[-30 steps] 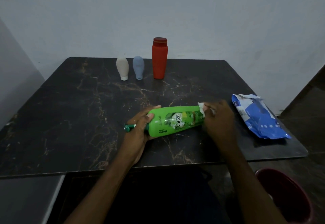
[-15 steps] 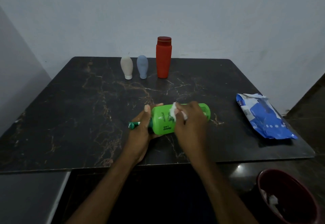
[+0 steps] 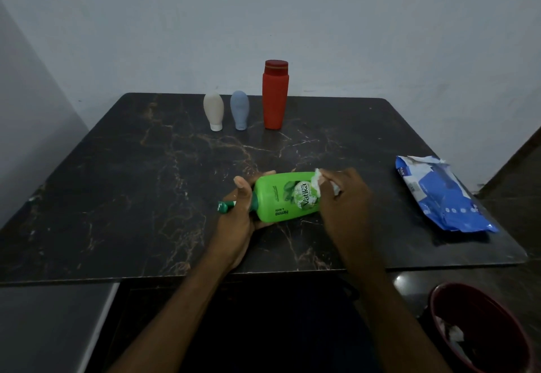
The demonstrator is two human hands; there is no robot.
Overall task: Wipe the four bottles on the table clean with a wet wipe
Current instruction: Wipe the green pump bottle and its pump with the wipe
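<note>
Left hand (image 3: 238, 217) grips the green Vatika bottle (image 3: 281, 200) at its neck end; right hand (image 3: 342, 200) pinches a wet wipe (image 3: 317, 185) against the label. The bottle lies sideways, perhaps just clear of the marble table (image 3: 117, 197), near its front edge. Full-length strokes with rotation suit best; red bottle (image 3: 275, 94) and wipes pack (image 3: 439, 194) lie well apart.
</note>
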